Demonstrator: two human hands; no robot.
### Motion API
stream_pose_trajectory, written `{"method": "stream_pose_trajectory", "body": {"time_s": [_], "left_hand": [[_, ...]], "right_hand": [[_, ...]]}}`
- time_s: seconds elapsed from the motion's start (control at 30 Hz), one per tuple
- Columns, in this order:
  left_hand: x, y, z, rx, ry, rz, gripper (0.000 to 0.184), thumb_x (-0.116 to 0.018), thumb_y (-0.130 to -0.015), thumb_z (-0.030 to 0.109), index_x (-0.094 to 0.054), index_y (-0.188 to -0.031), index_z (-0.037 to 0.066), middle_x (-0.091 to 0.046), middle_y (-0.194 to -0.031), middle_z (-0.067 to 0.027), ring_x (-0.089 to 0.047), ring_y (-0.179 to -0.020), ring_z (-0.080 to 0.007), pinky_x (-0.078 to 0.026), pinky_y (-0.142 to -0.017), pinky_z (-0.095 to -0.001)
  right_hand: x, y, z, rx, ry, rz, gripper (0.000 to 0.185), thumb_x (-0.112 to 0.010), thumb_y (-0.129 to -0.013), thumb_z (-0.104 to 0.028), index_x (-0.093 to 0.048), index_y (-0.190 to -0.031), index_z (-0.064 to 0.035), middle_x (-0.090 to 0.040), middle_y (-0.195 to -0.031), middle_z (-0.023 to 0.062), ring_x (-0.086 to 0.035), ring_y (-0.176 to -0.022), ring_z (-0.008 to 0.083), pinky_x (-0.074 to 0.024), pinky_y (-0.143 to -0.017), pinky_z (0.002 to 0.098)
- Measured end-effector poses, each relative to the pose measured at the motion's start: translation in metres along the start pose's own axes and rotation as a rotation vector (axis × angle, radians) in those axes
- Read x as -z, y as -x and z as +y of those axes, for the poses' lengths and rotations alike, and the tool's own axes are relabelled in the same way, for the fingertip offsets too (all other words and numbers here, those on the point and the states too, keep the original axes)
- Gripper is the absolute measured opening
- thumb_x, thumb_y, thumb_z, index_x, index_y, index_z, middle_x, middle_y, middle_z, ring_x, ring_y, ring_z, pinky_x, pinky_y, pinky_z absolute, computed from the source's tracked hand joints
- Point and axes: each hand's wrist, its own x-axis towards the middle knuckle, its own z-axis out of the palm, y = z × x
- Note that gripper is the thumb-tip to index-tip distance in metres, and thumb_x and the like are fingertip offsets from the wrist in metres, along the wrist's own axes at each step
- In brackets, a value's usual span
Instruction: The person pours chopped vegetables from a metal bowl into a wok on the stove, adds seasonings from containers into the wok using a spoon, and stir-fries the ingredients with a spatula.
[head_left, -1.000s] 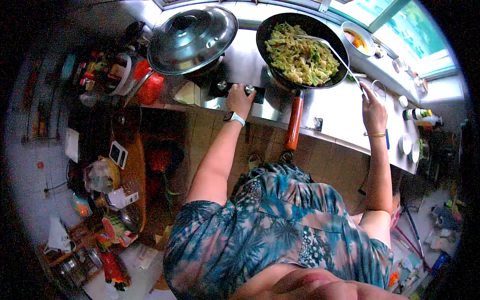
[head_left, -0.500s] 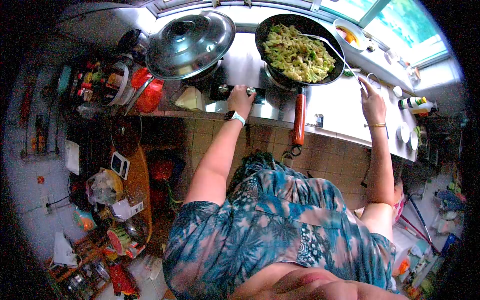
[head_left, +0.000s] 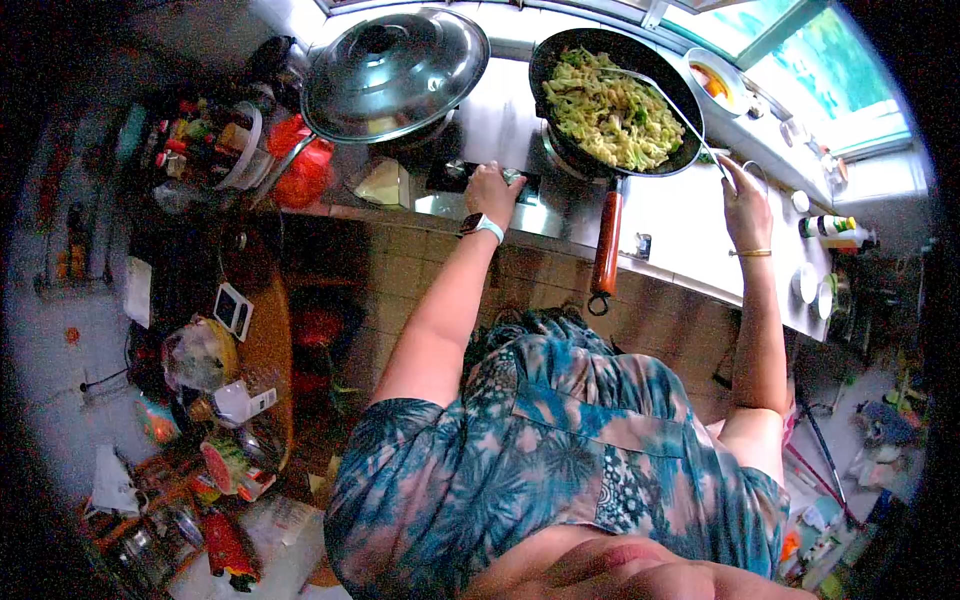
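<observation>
Although the view itself has shifted slightly, the clearest change is at your left hand [head_left: 492,190]: a moment ago the right-hand control knob [head_left: 511,175] stood out plainly beside your fingers, and now only a glint of it shows between finger and thumb. I would read that as a small adjustment of the hand at the knob, though you hide too much of it for me to tell whether this grip is closed on it or merely resting there, or whether the knob has turned. Your right hand [head_left: 747,205] has a firm grip on the upper end of the spatula [head_left: 683,118], whose far end rests in the chopped vegetables [head_left: 615,110]. They lie heaped in the wok [head_left: 625,50], which sits on the right side of the stove [head_left: 505,105], its red-brown handle [head_left: 608,240] pointing back towards you and untouched. Neither the heap nor the spatula has moved noticeably within the wok, so stirring seems to be paused while your attention is on the controls. The domed lid [head_left: 400,85] is likewise where it was, over on the left side.
</observation>
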Motion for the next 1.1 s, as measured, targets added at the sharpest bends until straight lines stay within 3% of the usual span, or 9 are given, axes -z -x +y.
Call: {"method": "stream_pose_trajectory", "body": {"time_s": [0.27,0.33,0.57,0.73,0.8,1.1], "left_hand": [[-0.018,0.002,-0.003,-0.015,-0.054,0.151,0.044,-0.073,-0.076,0.042,-0.060,-0.092,0.003,-0.061,-0.095,-0.0155,-0.062,-0.092,-0.0320,-0.051,-0.078,-0.0427],[-0.008,0.002,0.002,0.060,0.002,0.028,0.044,-0.073,-0.076,0.041,-0.061,-0.093,0.002,-0.061,-0.095,-0.0161,-0.061,-0.092,-0.0327,-0.051,-0.078,-0.0433],[0.003,0.004,0.009,0.107,0.011,-0.026,0.045,-0.073,-0.077,0.039,-0.060,-0.097,0.002,-0.061,-0.097,-0.0165,-0.060,-0.096,-0.0323,-0.051,-0.078,-0.0438],[-0.001,0.004,0.012,0.136,-0.021,-0.015,0.045,-0.072,-0.077,0.041,-0.061,-0.096,0.003,-0.061,-0.099,-0.0143,-0.061,-0.094,-0.0313,-0.052,-0.077,-0.0424],[-0.012,0.003,0.006,0.106,-0.061,0.112,0.048,-0.074,-0.072,0.048,-0.063,-0.091,0.005,-0.064,-0.093,-0.0140,-0.064,-0.087,-0.0320,-0.052,-0.071,-0.0441],[0.002,0.004,0.010,0.142,-0.009,-0.027,0.051,-0.073,-0.075,0.046,-0.060,-0.098,0.002,-0.061,-0.099,-0.0158,-0.062,-0.094,-0.0323,-0.053,-0.075,-0.0434]], "right_hand": [[0.000,-0.008,0.018,0.070,-0.027,0.021,0.035,-0.054,-0.089,-0.016,-0.058,-0.123,-0.0248,-0.063,-0.112,0.0130,-0.061,-0.102,0.0317,-0.0490,-0.085,0.0411],[0.001,-0.011,0.022,0.084,-0.026,0.029,0.035,-0.054,-0.089,-0.017,-0.058,-0.123,-0.0242,-0.064,-0.111,0.0131,-0.061,-0.102,0.0318,-0.0491,-0.084,0.0412],[0.016,-0.019,0.026,0.108,0.014,0.030,0.033,-0.054,-0.089,-0.019,-0.060,-0.121,-0.0245,-0.064,-0.102,0.0135,-0.062,-0.096,0.0321,-0.0495,-0.081,0.0421],[0.036,-0.025,0.027,0.139,0.098,0.015,0.032,-0.055,-0.089,-0.020,-0.061,-0.120,-0.0251,-0.064,-0.100,0.0126,-0.062,-0.094,0.0316,-0.0496,-0.079,0.0420],[0.046,-0.024,0.026,0.160,0.114,0.002,0.032,-0.056,-0.089,-0.020,-0.061,-0.119,-0.0251,-0.064,-0.100,0.0118,-0.062,-0.094,0.0313,-0.0494,-0.080,0.0421],[0.064,-0.021,0.028,0.174,0.096,-0.025,0.030,-0.055,-0.088,-0.018,-0.063,-0.117,-0.0239,-0.064,-0.102,0.0112,-0.062,-0.095,0.0311,-0.0494,-0.081,0.0410]]}}
